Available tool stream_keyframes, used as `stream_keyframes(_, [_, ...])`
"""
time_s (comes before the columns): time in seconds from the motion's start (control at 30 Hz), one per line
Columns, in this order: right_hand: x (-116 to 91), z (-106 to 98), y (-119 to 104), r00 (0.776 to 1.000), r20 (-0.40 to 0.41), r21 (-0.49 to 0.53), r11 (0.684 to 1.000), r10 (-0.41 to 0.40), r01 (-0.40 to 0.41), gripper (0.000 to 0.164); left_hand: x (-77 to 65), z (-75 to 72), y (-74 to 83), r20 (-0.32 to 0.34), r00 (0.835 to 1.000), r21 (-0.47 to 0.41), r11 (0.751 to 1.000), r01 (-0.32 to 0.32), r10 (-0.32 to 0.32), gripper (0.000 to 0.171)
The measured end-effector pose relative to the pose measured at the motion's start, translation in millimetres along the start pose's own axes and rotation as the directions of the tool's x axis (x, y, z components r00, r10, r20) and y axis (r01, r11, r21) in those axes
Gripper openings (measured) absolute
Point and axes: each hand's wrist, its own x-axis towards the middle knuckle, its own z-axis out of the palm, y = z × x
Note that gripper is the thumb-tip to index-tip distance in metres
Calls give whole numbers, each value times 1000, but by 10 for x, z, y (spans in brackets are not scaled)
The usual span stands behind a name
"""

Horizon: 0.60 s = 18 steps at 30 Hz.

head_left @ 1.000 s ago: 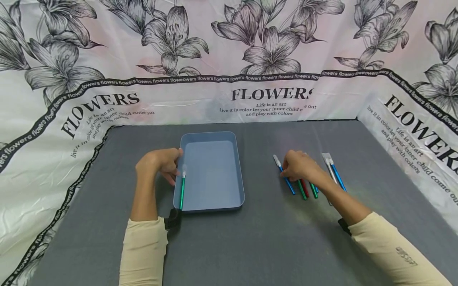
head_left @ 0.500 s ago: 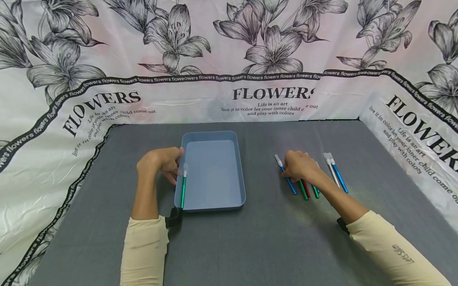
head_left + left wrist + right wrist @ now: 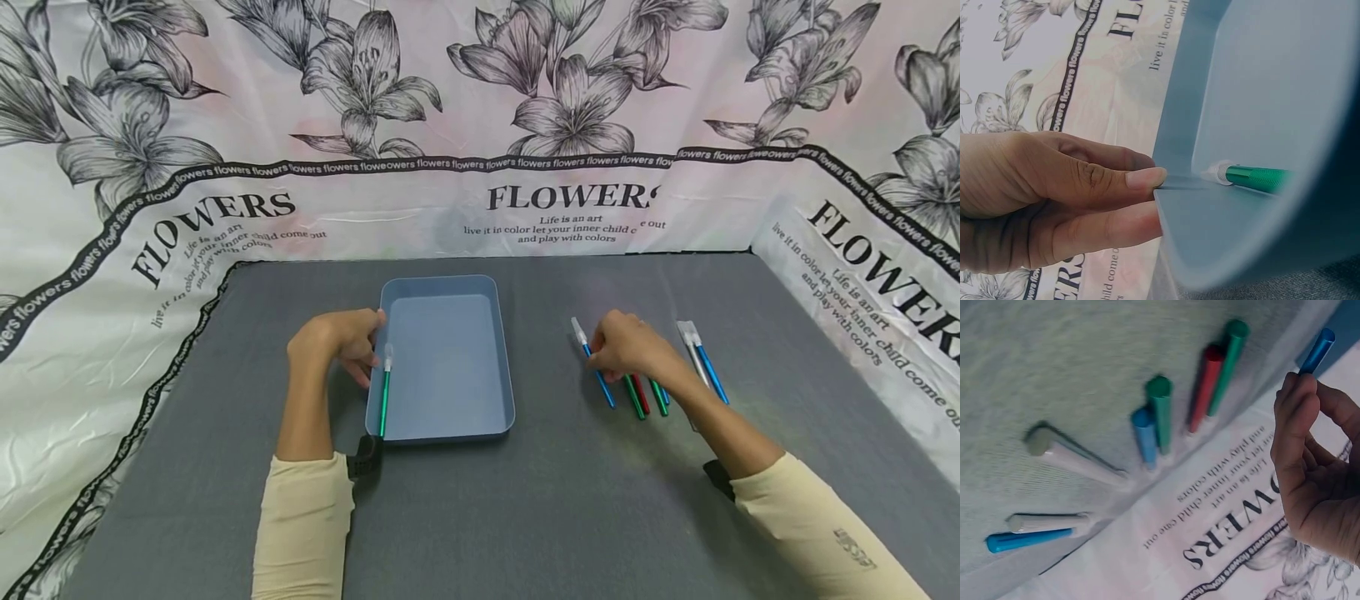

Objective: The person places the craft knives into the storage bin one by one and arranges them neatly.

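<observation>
My left hand (image 3: pixel 333 342) pinches the left rim of a shallow blue-grey tray (image 3: pixel 450 358), thumb inside the wall and a finger outside, as the left wrist view shows. Along that wall inside the tray lies a green craft knife (image 3: pixel 1260 179) with a knurled grip and a clear cap. To the right, my right hand (image 3: pixel 630 346) pinches a blue craft knife (image 3: pixel 602 383), its capped end pointing away. Under and beside that hand lie a red knife (image 3: pixel 1205 387), green knives (image 3: pixel 1225 369) and another blue one (image 3: pixel 1145 437), partly hidden in the head view.
Two silver knives (image 3: pixel 1079 459) and a blue knife (image 3: pixel 1029 540) lie farther right on the grey tabletop (image 3: pixel 480 517). A white floral sheet (image 3: pixel 420 208) borders the table at the back and both sides.
The blue knife in my right hand has shifted slightly left and away from the body, with the hand still gripping it. My left hand and the tray have barely moved.
</observation>
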Motion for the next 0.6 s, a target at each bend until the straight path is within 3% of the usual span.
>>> stream_keyframes(0.3, [-106, -110, -152, 1000, -30, 41, 999, 1, 0, 17, -1, 12, 9, 2, 1000, 4, 1000, 1, -1, 39])
stream_keyframes(0.6, [-115, -119, -323, 998, -58, 87, 996, -20, 25, 21, -4, 7, 21, 7, 1000, 35, 999, -11, 11, 49])
